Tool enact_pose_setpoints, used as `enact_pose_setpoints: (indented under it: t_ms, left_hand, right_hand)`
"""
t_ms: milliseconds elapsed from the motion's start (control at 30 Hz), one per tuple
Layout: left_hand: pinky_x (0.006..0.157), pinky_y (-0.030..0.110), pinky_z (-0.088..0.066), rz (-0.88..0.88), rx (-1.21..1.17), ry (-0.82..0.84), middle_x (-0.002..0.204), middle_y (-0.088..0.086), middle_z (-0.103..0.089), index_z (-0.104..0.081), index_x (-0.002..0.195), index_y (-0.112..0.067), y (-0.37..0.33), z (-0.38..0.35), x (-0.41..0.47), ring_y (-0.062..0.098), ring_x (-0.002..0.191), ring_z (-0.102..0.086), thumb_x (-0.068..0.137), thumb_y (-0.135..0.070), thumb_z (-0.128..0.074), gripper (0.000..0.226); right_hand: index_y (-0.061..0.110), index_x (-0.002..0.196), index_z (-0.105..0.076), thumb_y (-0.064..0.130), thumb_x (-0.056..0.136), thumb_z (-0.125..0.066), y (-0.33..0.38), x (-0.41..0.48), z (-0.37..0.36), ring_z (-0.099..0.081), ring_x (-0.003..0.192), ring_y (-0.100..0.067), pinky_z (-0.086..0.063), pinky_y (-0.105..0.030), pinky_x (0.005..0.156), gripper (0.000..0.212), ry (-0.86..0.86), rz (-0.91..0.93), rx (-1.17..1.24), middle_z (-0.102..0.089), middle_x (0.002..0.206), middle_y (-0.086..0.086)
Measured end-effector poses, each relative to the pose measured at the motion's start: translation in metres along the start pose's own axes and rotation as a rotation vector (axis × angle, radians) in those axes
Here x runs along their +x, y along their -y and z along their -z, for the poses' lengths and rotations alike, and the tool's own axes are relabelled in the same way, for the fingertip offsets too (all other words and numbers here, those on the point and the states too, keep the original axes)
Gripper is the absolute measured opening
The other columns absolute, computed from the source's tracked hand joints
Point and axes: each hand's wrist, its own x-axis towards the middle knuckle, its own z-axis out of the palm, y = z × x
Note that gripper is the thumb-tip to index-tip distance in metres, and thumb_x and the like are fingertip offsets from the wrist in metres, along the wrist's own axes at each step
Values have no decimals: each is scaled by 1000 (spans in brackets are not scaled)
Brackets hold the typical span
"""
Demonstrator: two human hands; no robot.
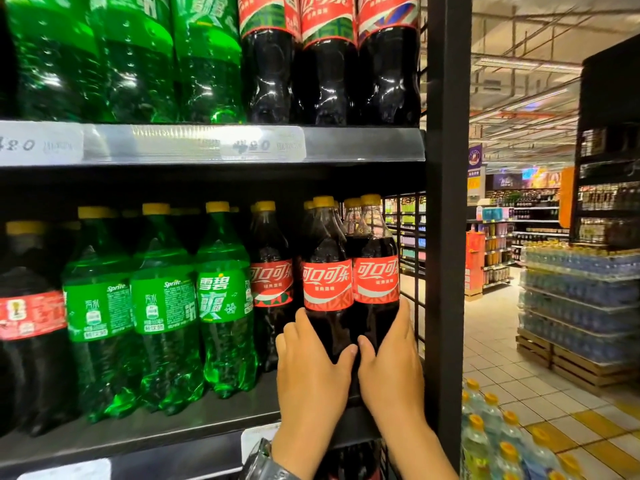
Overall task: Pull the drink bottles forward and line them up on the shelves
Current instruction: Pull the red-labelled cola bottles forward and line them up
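Gripping low under the labels for drag leverage, two cola bottles beside the shelf upright are clamped, one per hand: left hand, right hand.

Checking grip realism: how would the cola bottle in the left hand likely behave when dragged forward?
The cola bottle looks full, so probably heavy. It is tall and narrow, so a low pull by the left hand might tip it. Its glossy plastic could be slippery.
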Motion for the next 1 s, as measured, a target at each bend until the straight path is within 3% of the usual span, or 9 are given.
enact_pose_setpoints:
  t_ms: [100, 167, 300, 400, 500, 567, 667, 800, 1000]
  left_hand:
    - [98, 27, -37, -8, 0, 45, 128, -3, -41, -15, 148, -13, -7, 13, -4, 18, 124, -34, 79, -55, -62, 94]
    - [98, 25, -37, -95, 43, 23, 134, -5, -38, -12, 150, -15, -8, 33, -7, 14, 126, -35, 85, -56, -54, 87]
    - [93, 32, -41, -462, 180, -294, 119, -2, -51, -48, 128, -16, -2, 105, 17, 20, 111, -47, 89, -34, -56, 44]
    - [90, 41, -38, -499, 426, -379, 114, 11, -56, -54, 123, -7, 4, 159, 63, 31, 106, -50, 85, -24, -62, 42]
    - [82, 46, -40, -360, 699, -238, 101, 22, -59, -51, 121, -3, 0, 185, 103, 40, 94, -53, 86, -35, -58, 48]
    - [92, 45, -39, -339, 763, -149, 112, 23, -59, -41, 136, -11, 1, 188, 124, 39, 104, -54, 87, -46, -53, 61]
    - [110, 44, -20, -413, 781, -69, 138, 14, -49, -25, 147, -26, 5, 187, 147, 32, 127, -43, 86, -60, -46, 74]
    - [102, 38, -30, -423, 746, -8, 133, 8, -55, -47, 132, -28, 1, 185, 165, 30, 122, -48, 84, -64, -48, 60]
    - [87, 35, -41, -403, 649, -16, 112, 5, -65, -56, 116, -30, 0, 183, 169, 30, 104, -58, 81, -60, -57, 47]
  right_hand:
    - [18, 152, 4, 28, 93, -51, 8, -13, 8, -16, 145, -16, -33, -35, 112, 81, 28, 34, -33, -11, 159, -2]
    - [18, 152, 3, 32, 96, -41, 18, -23, 15, -4, 146, -9, -25, -27, 115, 73, -10, 190, -127, 2, 160, 3]
    - [20, 140, -40, 23, 98, -42, 73, -6, 37, -36, 131, -2, -23, -7, 105, 42, -53, 630, -32, -44, 138, 10]
    - [13, 125, -52, 12, 95, -46, 128, 32, 34, -47, 116, -16, -41, -24, 92, 31, 82, 786, -128, -54, 120, 0]
    - [8, 111, -53, 9, 89, -49, 175, 71, 11, -53, 101, -32, -37, -31, 69, 23, 184, 754, -316, -56, 108, -13]
    - [8, 124, -50, 13, 88, -50, 200, 94, -9, -53, 111, -38, -47, -36, 83, 36, 314, 683, -414, -53, 124, -19]
    - [14, 141, -37, 32, 91, -52, 216, 122, -32, -41, 128, -36, -39, -41, 103, 55, 317, 630, -508, -39, 144, -16]
    - [12, 122, -56, 34, 87, -58, 210, 138, -38, -56, 110, -35, -42, -32, 74, 41, 329, 628, -635, -56, 124, -15]
    - [10, 112, -60, 35, 90, -57, 207, 138, -27, -58, 99, -34, -38, -29, 69, 33, 379, 576, -539, -60, 114, -15]
